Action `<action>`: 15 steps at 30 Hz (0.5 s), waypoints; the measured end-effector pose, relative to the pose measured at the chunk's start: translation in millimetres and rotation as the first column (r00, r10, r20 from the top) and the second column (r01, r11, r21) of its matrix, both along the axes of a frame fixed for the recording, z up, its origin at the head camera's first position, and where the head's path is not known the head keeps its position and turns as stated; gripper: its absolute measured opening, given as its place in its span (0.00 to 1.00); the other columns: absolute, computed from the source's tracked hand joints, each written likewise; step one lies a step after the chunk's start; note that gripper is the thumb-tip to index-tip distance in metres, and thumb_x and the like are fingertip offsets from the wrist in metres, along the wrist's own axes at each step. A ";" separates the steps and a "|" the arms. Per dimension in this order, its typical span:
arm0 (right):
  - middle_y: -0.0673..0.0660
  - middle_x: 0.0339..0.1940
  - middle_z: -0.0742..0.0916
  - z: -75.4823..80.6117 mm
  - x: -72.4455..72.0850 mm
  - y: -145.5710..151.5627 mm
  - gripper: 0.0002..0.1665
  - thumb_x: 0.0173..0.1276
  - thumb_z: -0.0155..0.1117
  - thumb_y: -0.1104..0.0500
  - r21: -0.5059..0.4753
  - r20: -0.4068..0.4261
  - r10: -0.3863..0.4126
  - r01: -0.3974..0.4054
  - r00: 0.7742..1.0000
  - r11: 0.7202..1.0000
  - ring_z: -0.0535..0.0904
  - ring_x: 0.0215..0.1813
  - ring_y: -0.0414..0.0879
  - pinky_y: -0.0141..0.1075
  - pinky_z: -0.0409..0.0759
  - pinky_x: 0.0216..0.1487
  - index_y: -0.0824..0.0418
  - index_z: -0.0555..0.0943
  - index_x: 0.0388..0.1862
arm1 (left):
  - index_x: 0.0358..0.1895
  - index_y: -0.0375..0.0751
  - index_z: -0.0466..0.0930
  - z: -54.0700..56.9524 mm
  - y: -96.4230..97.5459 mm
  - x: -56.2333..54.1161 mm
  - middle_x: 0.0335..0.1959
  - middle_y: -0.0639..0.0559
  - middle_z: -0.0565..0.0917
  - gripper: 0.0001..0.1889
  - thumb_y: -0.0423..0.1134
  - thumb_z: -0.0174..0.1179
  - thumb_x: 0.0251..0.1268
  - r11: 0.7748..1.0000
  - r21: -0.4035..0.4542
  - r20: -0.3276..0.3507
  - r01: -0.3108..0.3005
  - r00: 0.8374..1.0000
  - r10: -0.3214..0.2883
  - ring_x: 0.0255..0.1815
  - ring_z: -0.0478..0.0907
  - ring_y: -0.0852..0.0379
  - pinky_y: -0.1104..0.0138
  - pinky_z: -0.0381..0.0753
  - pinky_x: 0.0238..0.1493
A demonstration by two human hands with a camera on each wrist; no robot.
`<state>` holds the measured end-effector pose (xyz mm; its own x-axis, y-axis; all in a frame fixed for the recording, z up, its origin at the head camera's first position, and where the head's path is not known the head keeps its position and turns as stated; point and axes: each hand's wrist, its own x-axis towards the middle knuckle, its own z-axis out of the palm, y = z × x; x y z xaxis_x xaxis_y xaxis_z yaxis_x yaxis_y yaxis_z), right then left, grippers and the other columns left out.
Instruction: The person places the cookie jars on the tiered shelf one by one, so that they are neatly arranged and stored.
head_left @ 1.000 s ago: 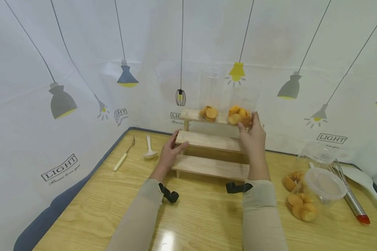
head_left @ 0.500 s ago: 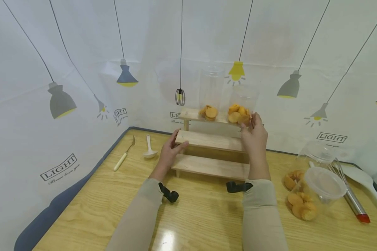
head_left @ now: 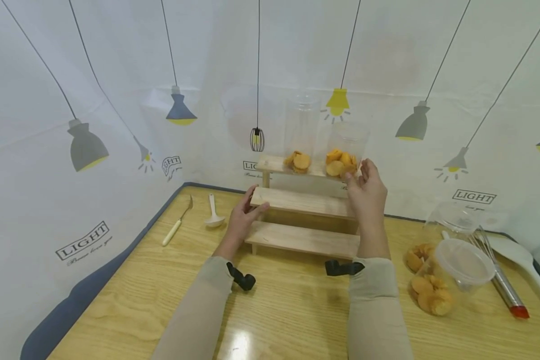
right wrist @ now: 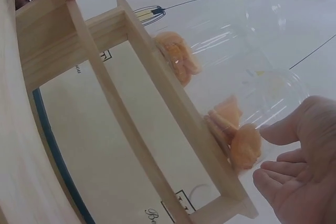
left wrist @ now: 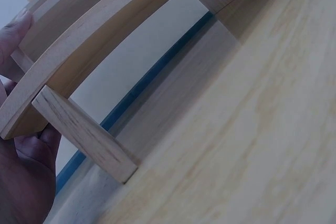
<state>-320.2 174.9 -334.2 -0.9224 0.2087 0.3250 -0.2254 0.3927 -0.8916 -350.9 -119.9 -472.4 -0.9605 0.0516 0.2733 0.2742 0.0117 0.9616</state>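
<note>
Gripping the stand (head_left: pixel 303 201): my left hand (head_left: pixel 240 220) is clamped on the left end of its middle shelf, thumb at the front edge, fingers round the end.
Short jar (head_left: pixel 348 145): upright on the top shelf, toward the right end, with orange chips (head_left: pixel 340 164) at the bottom.
Right hand (head_left: pixel 369 195): just beside that jar, my thumb and fingers apart and loosely bent; I cannot tell whether the thumb tip touches the plastic.
Tall jar (head_left: pixel 301 125): upright on the top shelf, left of the short one, a few chips inside.
Table, right: two more jars of chips, front (head_left: pixel 432 295) and rear (head_left: pixel 419 256), near a whisk (head_left: pixel 509 294) and a white utensil (head_left: pixel 515 252).
Table, left: a ladle (head_left: pixel 214 220) and a cream-handled utensil (head_left: pixel 174 230), apart.
Wall (head_left: pixel 225 55): pale, printed with hanging lamps.
</note>
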 end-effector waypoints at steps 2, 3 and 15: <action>0.57 0.81 0.62 3.7 2.2 0.2 0.41 0.78 0.58 0.55 -0.004 -0.006 0.002 -0.002 1.000 1.000 0.58 0.79 0.46 0.34 0.61 0.74 0.62 0.53 0.82 | 0.80 0.52 0.57 0.8 0.0 -0.7 0.73 0.49 0.70 0.41 0.49 0.67 0.68 1.000 0.000 0.000 0.000 1.000 0.000 0.68 0.73 0.49 0.54 0.71 0.67; 0.57 0.80 0.62 5.9 3.4 0.1 0.41 0.78 0.58 0.54 -0.005 -0.013 0.003 -0.003 1.000 1.000 0.58 0.79 0.46 0.34 0.61 0.74 0.62 0.54 0.82 | 0.80 0.52 0.57 1.2 0.1 -0.8 0.73 0.49 0.70 0.41 0.49 0.67 0.68 1.000 -0.001 0.000 -0.002 1.000 0.002 0.68 0.72 0.49 0.54 0.71 0.68; 0.54 0.70 0.78 24.6 27.6 1.2 0.34 0.76 0.59 0.46 0.017 -0.196 -0.029 0.033 0.980 0.999 0.73 0.70 0.44 0.38 0.73 0.67 0.59 0.69 0.74 | 0.80 0.51 0.56 0.4 0.3 2.0 0.78 0.51 0.62 0.43 0.53 0.68 0.66 0.999 -0.021 -0.003 -0.028 1.000 0.028 0.72 0.67 0.50 0.54 0.67 0.71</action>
